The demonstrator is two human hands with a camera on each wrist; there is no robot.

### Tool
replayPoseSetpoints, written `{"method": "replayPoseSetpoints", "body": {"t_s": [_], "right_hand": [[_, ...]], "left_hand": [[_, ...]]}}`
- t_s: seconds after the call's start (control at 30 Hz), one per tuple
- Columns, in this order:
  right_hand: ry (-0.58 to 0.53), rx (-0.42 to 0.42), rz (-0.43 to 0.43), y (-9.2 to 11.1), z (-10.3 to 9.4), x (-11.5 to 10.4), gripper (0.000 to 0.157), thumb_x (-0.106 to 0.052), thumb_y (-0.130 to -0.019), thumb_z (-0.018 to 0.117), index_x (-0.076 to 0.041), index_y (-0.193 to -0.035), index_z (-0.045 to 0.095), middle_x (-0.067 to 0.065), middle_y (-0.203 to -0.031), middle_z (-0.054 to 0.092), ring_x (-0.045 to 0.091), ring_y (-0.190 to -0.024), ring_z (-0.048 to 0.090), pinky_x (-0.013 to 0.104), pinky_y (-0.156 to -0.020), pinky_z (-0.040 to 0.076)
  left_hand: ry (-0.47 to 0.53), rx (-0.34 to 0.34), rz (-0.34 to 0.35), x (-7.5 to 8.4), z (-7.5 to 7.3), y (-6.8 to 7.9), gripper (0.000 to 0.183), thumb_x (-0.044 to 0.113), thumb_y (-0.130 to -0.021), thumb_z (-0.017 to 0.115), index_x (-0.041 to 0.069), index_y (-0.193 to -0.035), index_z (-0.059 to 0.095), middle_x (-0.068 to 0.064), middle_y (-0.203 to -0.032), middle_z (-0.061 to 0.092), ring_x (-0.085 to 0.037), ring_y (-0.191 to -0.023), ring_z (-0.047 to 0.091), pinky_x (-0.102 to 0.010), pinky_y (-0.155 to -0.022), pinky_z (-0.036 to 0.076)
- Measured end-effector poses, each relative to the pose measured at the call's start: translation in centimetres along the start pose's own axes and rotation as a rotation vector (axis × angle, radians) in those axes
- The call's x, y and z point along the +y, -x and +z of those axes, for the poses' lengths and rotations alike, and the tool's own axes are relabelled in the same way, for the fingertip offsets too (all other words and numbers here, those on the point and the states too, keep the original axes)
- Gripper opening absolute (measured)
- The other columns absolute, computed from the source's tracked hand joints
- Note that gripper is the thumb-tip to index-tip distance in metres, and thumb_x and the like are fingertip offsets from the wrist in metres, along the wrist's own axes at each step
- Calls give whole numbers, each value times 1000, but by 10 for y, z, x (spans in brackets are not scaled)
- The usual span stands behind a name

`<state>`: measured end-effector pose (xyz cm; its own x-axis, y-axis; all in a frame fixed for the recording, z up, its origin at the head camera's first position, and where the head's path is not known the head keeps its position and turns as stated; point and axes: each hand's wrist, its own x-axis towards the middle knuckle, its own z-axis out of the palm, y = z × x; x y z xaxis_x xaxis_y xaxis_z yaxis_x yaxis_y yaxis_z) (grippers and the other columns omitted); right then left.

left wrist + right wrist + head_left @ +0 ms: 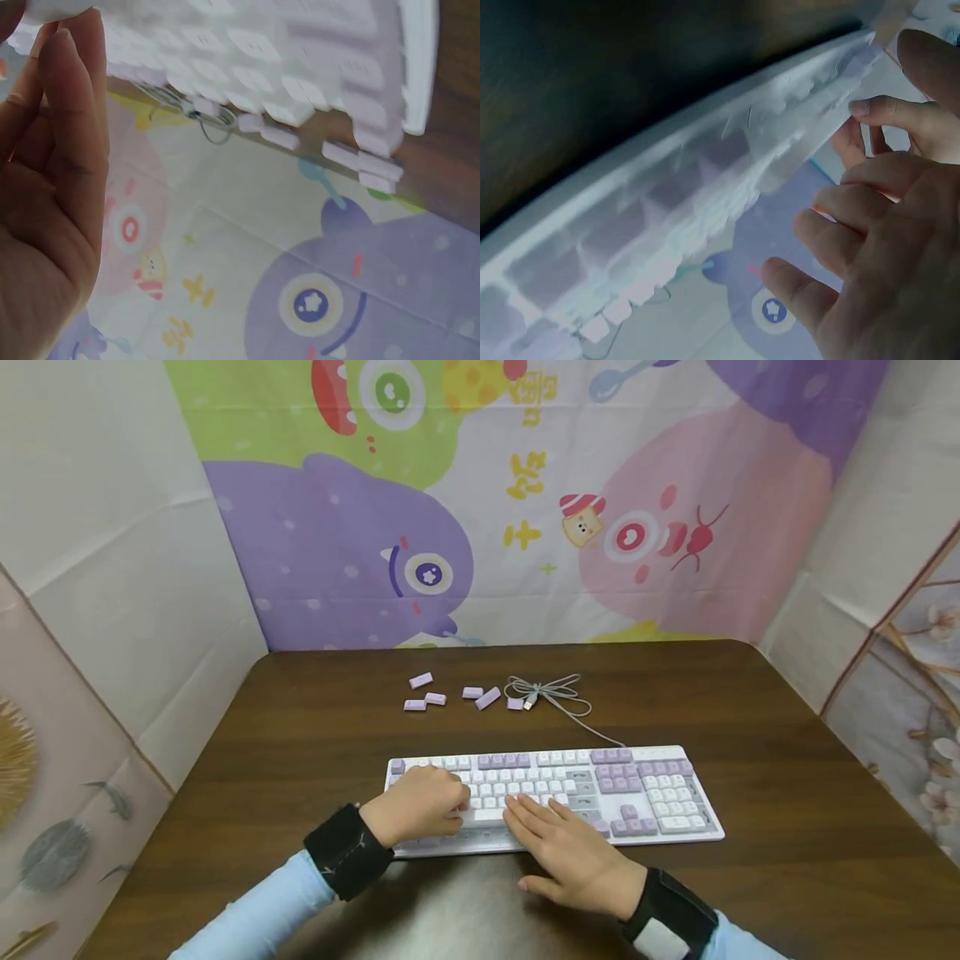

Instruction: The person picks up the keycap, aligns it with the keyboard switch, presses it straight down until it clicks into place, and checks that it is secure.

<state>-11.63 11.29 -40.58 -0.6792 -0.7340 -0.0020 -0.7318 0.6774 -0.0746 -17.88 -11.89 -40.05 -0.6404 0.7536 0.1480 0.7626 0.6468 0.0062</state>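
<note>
A white and purple keyboard lies on the table, with bare grey patches where some keycaps are off. My left hand is over its left half, thumb and fingers pinching a long white space bar keycap at its left end. In the right wrist view the space bar stands a little above the bottom row. My right hand lies palm down over the lower middle of the keyboard, fingers fairly straight, fingertips close to the bar's right end. Whether they touch it cannot be told. The left fingertips are partly cut off in the left wrist view.
Several loose purple keycaps lie on the brown table behind the keyboard. A bundled cable with a USB plug runs to the keyboard's back edge. A cartoon-printed cloth hangs behind the table.
</note>
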Motion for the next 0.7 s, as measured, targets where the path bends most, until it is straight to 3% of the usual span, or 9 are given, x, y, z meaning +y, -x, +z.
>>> {"method": "replayPoseSetpoints", "body": {"t_s": [0.27, 0.53, 0.7], "right_hand": [[-38, -92, 8, 1, 6, 1, 77, -46, -83, 62, -4, -142, 34, 12, -150, 33, 27, -139, 32, 52, -108, 29], [-35, -83, -41, 3, 15, 0, 78, -48, -82, 61, -3, -141, 36, 13, -150, 32, 25, -139, 33, 50, -108, 30], [-33, -85, -44, 1, 13, -1, 78, -48, -82, 62, -3, -141, 36, 13, -150, 33, 25, -139, 33, 49, -108, 30]], "left_hand": [[9, 9, 20, 12, 3, -1, 14, 13, -67, 70, 17, -61, 58, 8, -57, 49, -4, -50, 36, -22, -47, 33], [-36, 39, 17, 17, 9, 6, 23, 13, -67, 71, 17, -57, 50, 8, -54, 45, -6, -48, 35, -24, -44, 31], [-86, 96, 17, 18, 12, 12, 23, 15, -68, 72, 18, -56, 53, 6, -55, 50, -8, -49, 47, -25, -45, 35]]}}
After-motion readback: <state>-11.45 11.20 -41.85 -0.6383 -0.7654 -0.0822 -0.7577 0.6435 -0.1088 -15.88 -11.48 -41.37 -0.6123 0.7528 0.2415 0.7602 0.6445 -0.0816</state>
